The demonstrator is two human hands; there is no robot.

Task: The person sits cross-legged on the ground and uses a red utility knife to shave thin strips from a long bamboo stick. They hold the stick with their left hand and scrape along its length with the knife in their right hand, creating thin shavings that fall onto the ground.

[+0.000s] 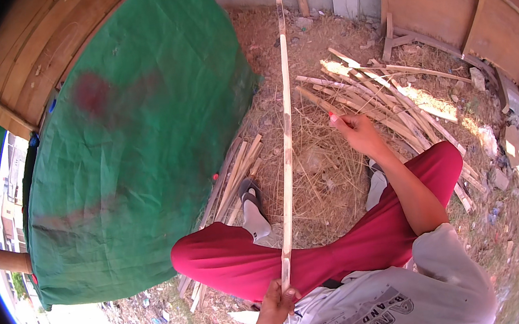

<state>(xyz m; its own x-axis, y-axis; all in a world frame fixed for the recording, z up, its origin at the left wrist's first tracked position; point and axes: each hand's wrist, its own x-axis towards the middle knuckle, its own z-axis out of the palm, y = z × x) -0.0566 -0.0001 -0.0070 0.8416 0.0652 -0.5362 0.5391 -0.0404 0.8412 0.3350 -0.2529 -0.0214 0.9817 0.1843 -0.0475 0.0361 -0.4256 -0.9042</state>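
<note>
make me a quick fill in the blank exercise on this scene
The long pale stick is gripped by the person's ____ hand. The large sheet at the picture's left is coloured ____. The stick pile at the picture's right lies nearer the ____ hand.

Missing words: left; green; right.

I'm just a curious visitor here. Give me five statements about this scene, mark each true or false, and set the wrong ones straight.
1. The left hand holds a long wooden strip near the end closest to the body. True.
2. The green sheet is to the right of that strip. False: it is to the left.
3. A pile of sticks lies on the ground. True.
4. Both hands grip the long wooden strip. False: the right hand is away from it.
5. The person's trousers are blue. False: they are deep red.
</note>
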